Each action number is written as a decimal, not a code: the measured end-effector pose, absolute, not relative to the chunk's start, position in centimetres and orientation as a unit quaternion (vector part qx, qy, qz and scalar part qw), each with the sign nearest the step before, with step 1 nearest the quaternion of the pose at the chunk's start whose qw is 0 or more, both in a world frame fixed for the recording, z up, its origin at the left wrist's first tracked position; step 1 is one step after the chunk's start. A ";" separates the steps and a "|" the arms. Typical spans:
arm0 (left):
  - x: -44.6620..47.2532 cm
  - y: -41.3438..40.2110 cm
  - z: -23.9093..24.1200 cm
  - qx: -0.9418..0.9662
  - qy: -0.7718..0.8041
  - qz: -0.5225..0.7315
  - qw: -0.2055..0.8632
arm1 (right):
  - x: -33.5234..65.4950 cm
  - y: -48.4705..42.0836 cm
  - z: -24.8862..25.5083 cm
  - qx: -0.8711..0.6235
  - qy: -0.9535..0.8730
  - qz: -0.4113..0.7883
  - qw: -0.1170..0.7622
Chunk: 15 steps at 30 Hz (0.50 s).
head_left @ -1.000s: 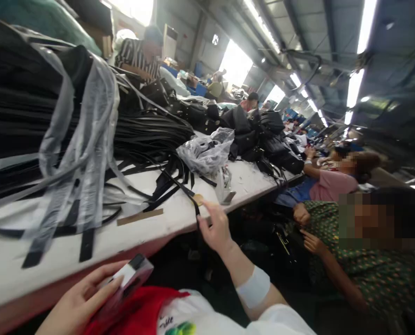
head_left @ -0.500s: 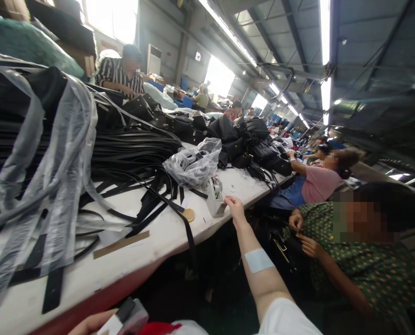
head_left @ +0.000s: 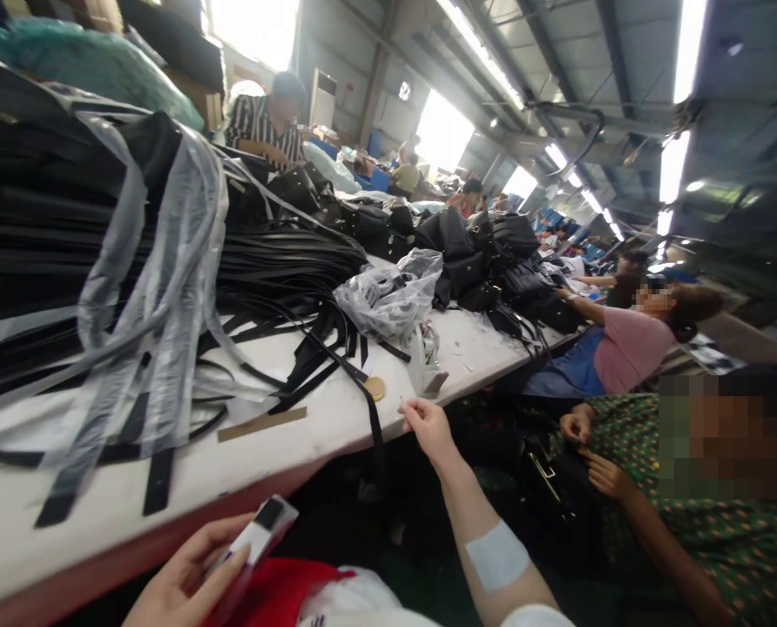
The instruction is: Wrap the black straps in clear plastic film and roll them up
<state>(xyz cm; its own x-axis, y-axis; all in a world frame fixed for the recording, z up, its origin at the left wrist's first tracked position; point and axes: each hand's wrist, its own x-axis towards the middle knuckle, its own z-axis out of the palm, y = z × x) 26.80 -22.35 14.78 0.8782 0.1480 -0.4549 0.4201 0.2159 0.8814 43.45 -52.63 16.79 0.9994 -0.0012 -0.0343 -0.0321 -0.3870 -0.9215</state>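
My left hand (head_left: 189,566) is low in front of me, its thumb and fingers closed on a small flat packet (head_left: 262,525), white with a black end and clear plastic around it. At the table's front edge, my right hand (head_left: 431,431) has thumb and forefinger pinched together. Something tiny may be at the tips, but I cannot make it out. Just beyond that hand stands a small clear plastic bag (head_left: 421,361) with small pieces inside. A round yellow disc (head_left: 375,388) and a hanging black strap (head_left: 374,422) are to its left.
Many black straps (head_left: 284,261) and clear plastic strips (head_left: 183,200) cover the white table (head_left: 185,483) at left. A larger crumpled plastic bag (head_left: 392,296) and black bags (head_left: 454,252) lie farther back. Close on my right, a seated person's hands (head_left: 607,470) work on a black bag.
My right hand has drawn back from the small plastic bag toward me, fingertips still pinched. My left hand has risen further into view with the packet. The view has shifted left.
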 end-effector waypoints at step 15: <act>23.8 -22.3 15.2 0.607 0.253 0.064 0.751 | 33.8 -36.7 16.1 -0.672 -0.196 0.413 0.582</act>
